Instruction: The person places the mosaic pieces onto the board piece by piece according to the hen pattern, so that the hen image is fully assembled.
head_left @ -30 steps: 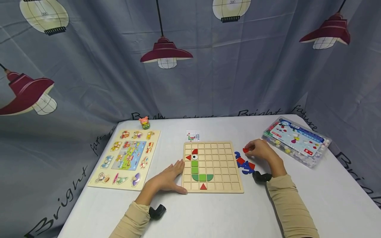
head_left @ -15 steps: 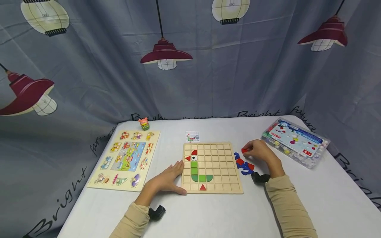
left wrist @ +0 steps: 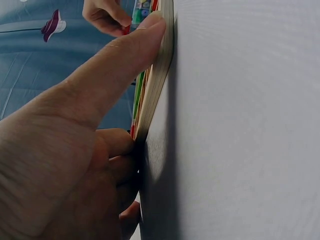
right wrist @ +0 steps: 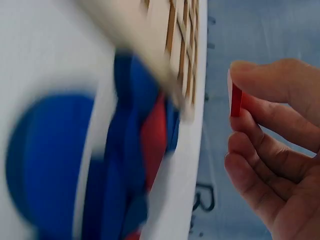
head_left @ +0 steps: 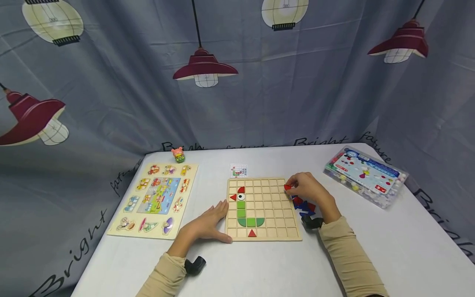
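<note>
My left hand rests at the left edge of a wooden grid board, thumb along its near corner, fingers straight. Between thumb and fingertips my right hand pinches a small red wooden piece, held over the board's far right corner in the head view. On the board's left part, pieces form a bird-like figure: a red quarter circle, an eye tile, green squares, green quarter circles and red triangles. Loose blue and red pieces lie right of the board, partly behind my right hand.
Behind the board lies a small pattern card. A vehicle picture puzzle is on the left, with a pink-topped figurine behind it. At the back right stands a clear plastic box with a printed label.
My right hand has moved left with the red piece, from above the loose pieces to the board's far right corner. My left hand stays at the board's left edge.
</note>
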`<state>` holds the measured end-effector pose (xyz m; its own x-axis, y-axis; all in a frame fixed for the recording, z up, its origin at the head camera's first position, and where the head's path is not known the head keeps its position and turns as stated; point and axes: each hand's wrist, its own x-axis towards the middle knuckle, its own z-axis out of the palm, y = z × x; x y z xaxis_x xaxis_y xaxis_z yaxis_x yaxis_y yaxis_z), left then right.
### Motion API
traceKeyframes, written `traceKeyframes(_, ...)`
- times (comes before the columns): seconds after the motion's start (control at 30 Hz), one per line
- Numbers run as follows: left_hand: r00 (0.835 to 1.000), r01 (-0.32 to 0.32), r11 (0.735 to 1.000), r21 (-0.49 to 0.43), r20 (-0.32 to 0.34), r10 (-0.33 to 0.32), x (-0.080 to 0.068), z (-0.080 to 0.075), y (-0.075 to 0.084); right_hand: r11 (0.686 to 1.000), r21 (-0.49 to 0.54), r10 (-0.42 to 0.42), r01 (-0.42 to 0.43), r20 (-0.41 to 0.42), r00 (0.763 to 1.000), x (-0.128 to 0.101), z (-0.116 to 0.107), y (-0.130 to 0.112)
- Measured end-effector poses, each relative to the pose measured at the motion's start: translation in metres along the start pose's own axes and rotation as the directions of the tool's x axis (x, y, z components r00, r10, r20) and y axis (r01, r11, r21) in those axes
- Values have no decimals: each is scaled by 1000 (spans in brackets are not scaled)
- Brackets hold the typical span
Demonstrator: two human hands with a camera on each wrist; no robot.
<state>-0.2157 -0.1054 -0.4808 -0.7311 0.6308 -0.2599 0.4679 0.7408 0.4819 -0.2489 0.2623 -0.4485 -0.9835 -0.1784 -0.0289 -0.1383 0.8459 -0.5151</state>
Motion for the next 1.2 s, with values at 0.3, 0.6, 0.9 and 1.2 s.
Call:
traceKeyframes(0.3, 1000, -12, 1000, 1, 3, 12, 0, 1, -1, 993, 27, -120, 118, 98, 988, 4, 27, -41)
traceKeyframes(0.6, 1000, -4, 1000, -10, 1, 4, -1, -1, 1, 988, 4, -152, 153, 170, 974, 4, 46, -83)
traceKeyframes(0.9, 1000, -10, 1000, -8, 1, 10, 0, -2, 1, 981, 4, -189, 193, 231, 954, 2, 61, -100)
traceKeyframes(1.2, 1000, -4, 1000, -10, 0, 4, 0, 0, 0, 972, -33, -214, 231, 267, 940, 1, 68, -100)
